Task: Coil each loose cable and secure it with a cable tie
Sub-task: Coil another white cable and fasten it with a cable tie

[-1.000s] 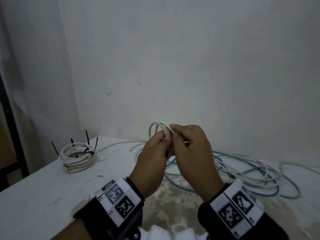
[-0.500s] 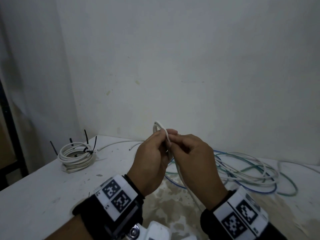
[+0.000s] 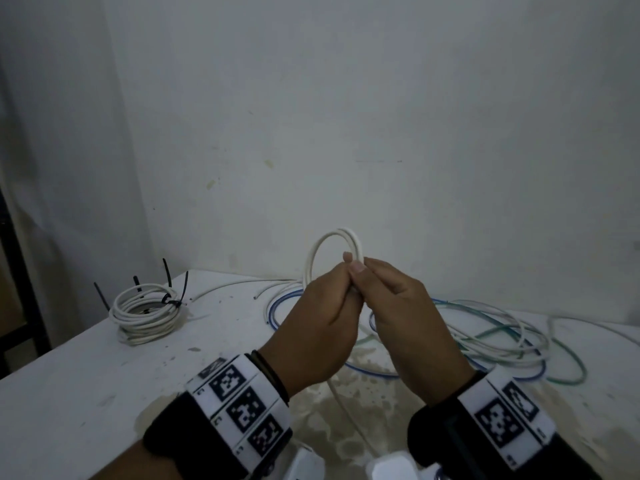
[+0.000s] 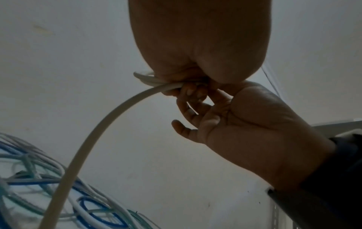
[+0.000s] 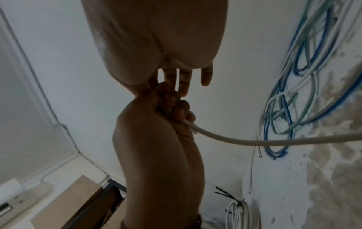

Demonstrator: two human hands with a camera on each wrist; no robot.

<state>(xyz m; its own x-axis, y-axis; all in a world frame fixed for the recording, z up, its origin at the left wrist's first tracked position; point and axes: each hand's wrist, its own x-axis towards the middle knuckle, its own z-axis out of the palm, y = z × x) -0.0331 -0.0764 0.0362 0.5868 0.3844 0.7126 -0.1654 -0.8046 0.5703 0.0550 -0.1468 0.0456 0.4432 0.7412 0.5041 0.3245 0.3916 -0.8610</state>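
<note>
Both hands meet above the table (image 3: 86, 368): the left hand (image 3: 311, 334) clamps the springy, light white cable (image 3: 334, 239) where its loops cross, the best hold, while the right hand (image 3: 412, 327) pinches there too.

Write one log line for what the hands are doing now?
step: coiling | left hand: grips white cable | right hand: pinches it | tie: none

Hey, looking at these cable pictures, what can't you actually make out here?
- Where the white cable is pinched: head view, hidden by the left hand and right hand.
- The trailing cable's far end: all views, cut off by the frame edges.
- Which loose cables cross where: tangled and dim.
- Tie heads on the tied coil: too small.
</note>
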